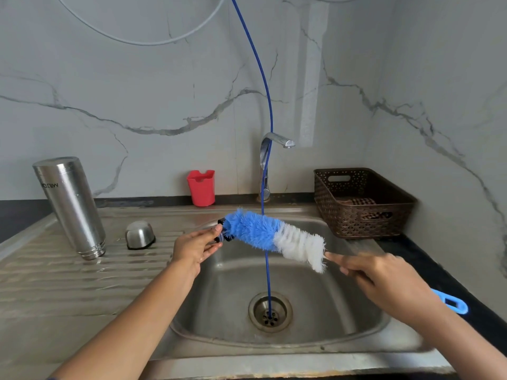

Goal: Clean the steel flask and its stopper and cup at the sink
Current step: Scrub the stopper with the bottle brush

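The steel flask [72,207] stands upside down on the ribbed drainboard at the left. Beside it the steel cup [140,235] lies mouth down. Over the sink basin [315,311] my left hand [196,249] pinches the small dark stopper [224,233]. The blue and white bristles of a bottle brush [274,237] press against the stopper. My right hand [384,283] grips the brush's blue handle [452,303], index finger stretched along the stem toward the bristles.
A tap [270,160] rises behind the basin, and a thin blue hose [267,111] hangs from above down into the drain [270,312]. A red plastic holder [201,187] stands at the wall. A brown woven basket [362,201] holding cloths sits on the right counter.
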A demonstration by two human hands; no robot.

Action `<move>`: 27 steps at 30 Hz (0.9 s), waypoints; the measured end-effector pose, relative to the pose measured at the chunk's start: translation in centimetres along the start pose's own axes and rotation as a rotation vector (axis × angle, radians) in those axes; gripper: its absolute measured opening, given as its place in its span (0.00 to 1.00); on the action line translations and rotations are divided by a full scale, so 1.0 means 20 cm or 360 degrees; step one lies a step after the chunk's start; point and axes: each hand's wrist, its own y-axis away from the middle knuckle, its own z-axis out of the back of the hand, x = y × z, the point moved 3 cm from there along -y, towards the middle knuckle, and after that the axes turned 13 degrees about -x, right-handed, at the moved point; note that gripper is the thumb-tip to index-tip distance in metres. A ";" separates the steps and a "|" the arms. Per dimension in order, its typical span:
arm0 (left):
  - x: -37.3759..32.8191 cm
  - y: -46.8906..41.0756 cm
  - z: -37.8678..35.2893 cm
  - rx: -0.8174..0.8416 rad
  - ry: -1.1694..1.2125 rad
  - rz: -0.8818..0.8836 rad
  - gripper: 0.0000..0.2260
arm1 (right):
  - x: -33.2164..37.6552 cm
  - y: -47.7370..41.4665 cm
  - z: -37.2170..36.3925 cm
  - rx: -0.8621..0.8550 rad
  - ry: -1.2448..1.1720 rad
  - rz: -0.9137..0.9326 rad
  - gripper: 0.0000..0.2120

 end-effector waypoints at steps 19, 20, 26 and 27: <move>0.01 0.03 -0.08 0.0138 -0.0060 -0.0070 0.06 | 0.09 -0.13 -0.04 -0.0088 -0.0104 -0.0009 0.17; 0.01 0.02 -0.07 0.0110 -0.0046 -0.0067 0.07 | 0.09 -0.13 -0.03 -0.0071 -0.0067 -0.0013 0.17; 0.03 0.01 -0.07 0.0123 -0.0026 -0.0059 0.06 | 0.10 -0.08 0.00 -0.0034 0.0034 -0.0061 0.18; 0.04 0.03 -0.07 0.0145 -0.0054 -0.0080 0.07 | 0.11 -0.11 -0.02 -0.0042 0.0023 -0.0062 0.18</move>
